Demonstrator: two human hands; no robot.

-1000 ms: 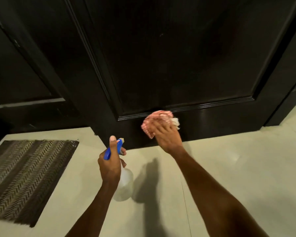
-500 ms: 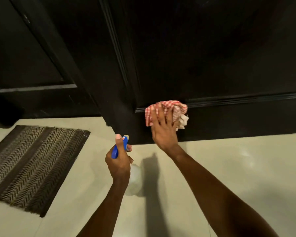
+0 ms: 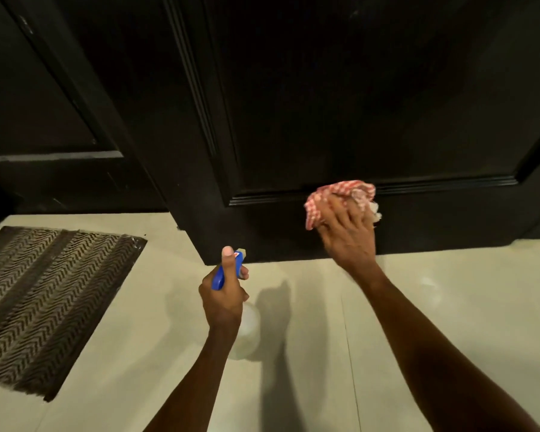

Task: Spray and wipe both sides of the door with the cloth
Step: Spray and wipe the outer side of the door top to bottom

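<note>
A black panelled door (image 3: 340, 98) fills the upper view, its bottom rail just above the floor. My right hand (image 3: 348, 236) holds a bunched red-and-white checked cloth (image 3: 340, 194) against the bottom rail, right under the panel's lower moulding. My left hand (image 3: 223, 291) grips a spray bottle (image 3: 247, 325) with a blue trigger head and a clear body, held over the floor in front of the door's lower left corner, thumb up along the head. The bottle's neck is hidden by my fingers.
A dark and pale herringbone doormat (image 3: 44, 300) lies on the pale tiled floor (image 3: 449, 307) at the left. Behind the mat stands another black panelled surface (image 3: 28, 120). The door's free edge (image 3: 181, 213) meets the floor left of my left hand.
My right hand slid the cloth to the right along the door's bottom rail. My left hand kept hold of the bottle and barely shifted. The view swung a little to the left.
</note>
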